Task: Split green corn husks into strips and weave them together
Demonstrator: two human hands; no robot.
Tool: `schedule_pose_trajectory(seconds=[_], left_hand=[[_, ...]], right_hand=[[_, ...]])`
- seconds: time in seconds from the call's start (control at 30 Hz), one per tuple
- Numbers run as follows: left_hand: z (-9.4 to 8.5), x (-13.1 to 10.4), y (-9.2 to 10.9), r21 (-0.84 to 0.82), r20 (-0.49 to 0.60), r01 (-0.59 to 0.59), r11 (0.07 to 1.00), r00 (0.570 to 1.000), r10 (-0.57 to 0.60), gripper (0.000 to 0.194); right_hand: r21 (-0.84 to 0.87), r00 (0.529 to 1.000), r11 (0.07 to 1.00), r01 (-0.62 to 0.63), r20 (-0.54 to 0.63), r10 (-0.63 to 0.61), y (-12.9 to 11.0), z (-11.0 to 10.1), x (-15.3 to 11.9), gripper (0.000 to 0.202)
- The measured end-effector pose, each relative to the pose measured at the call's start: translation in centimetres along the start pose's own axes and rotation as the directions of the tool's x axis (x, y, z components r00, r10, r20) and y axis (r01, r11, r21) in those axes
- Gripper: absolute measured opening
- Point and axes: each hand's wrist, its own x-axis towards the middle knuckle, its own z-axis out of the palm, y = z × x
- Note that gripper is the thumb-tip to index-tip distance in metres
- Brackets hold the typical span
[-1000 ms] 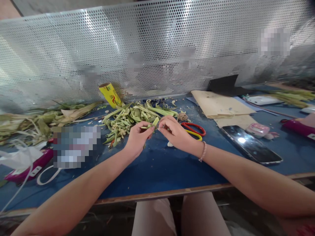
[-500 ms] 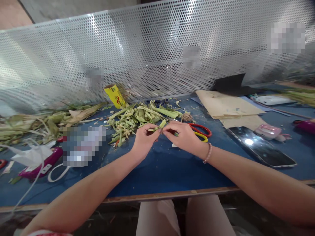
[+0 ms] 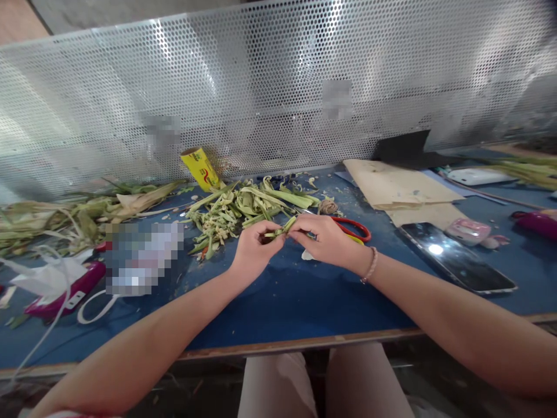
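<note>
Over the front middle of the blue table, my left hand pinches a short green leaf strip. My right hand, a beaded bracelet on its wrist, is closed with thumb and fingers at the strip's other side. The fingertips nearly meet and hide part of the strip. Just behind lies a heap of knotted and folded green leaf strips. Scissors with red and yellow handles lie partly hidden behind my right hand. A small coil of brown twine rests beyond it.
At left are long pale leaves, a purple device with white cloth, and a blurred pouch. A yellow tube stands tilted at the back. To the right lie brown paper, a phone and a pink case. A perforated metal screen rises behind.
The view has shifted slightly, moving the table's things a little left in the picture. Both hands stay together at the leaf strip, their fingers changing position only slightly.
</note>
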Motion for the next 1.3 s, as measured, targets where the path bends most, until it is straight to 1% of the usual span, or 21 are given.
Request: schedule_pose_trajectory(seconds=[0.13, 0.23, 0.43, 0.57, 0.7, 0.8, 0.9, 0.97, 1.07, 1.17, 1.23, 1.3], left_hand=[[-0.1, 0.0, -0.2, 0.018, 0.017, -0.017, 1.000, 1.000, 0.016, 0.010], [-0.1, 0.0, -0.3, 0.004, 0.029, -0.028, 1.000, 0.999, 0.028, 0.010], [0.3, -0.2, -0.1, -0.118, 0.046, 0.050, 0.992, 0.998, -0.044, 0.012], [0.4, -0.4, 0.0, -0.167, 0.068, 0.075, 0.983, 0.996, -0.065, 0.013], [0.4, -0.5, -0.1, -0.215, 0.075, 0.103, 0.971, 0.993, -0.089, 0.014], [0.5, -0.5, -0.2, -0.234, 0.064, 0.115, 0.965, 0.993, -0.103, 0.013], [0.5, -0.4, -0.3, -0.225, 0.058, 0.119, 0.967, 0.992, -0.109, 0.012], [0.5, -0.4, -0.3, -0.218, 0.058, 0.122, 0.968, 0.992, -0.112, 0.012], [0.5, -0.4, -0.3, -0.206, 0.056, 0.126, 0.970, 0.992, -0.117, 0.014], [0.6, -0.5, -0.1, -0.194, 0.048, 0.123, 0.973, 0.992, -0.116, 0.013], [0.6, -0.6, 0.0, -0.183, 0.044, 0.118, 0.976, 0.993, -0.112, 0.013], [0.7, -0.7, 0.2, -0.175, 0.046, 0.110, 0.978, 0.994, -0.104, 0.013]], right_hand=[[0.009, 1.000, 1.000, -0.007, 0.014, 0.007, 0.0, 0.0, 0.0, 0.014], [0.003, 1.000, 1.000, -0.018, -0.016, 0.018, 0.0, 0.0, 0.0, 0.013], [-0.029, 0.996, 0.999, -0.023, -0.084, 0.021, -0.2, -0.4, 0.1, 0.011], [-0.012, 0.989, 0.999, -0.049, -0.138, 0.047, -0.3, -0.4, 0.1, 0.010], [-0.002, 0.988, 1.000, -0.003, -0.156, 0.002, -0.5, -0.2, 0.0, 0.006], [-0.009, 0.991, 1.000, 0.012, -0.133, -0.013, -0.4, -0.1, 0.0, 0.009], [-0.040, 0.997, 0.999, 0.002, -0.080, -0.005, -0.4, 0.0, 0.0, 0.009], [-0.080, 0.999, 0.997, 0.015, -0.041, -0.018, -0.4, -0.1, 0.1, 0.009], [-0.173, 0.998, 0.983, 0.065, 0.008, -0.065, -0.7, -0.5, 0.2, 0.009], [-0.296, 0.990, 0.946, 0.136, 0.061, -0.123, -1.0, -1.0, 0.2, 0.010], [-0.382, 0.981, 0.903, 0.194, 0.103, -0.167, -1.1, -1.1, 0.2, 0.013], [-0.465, 0.972, 0.854, 0.233, 0.114, -0.203, -1.1, -1.0, 0.0, 0.016]])
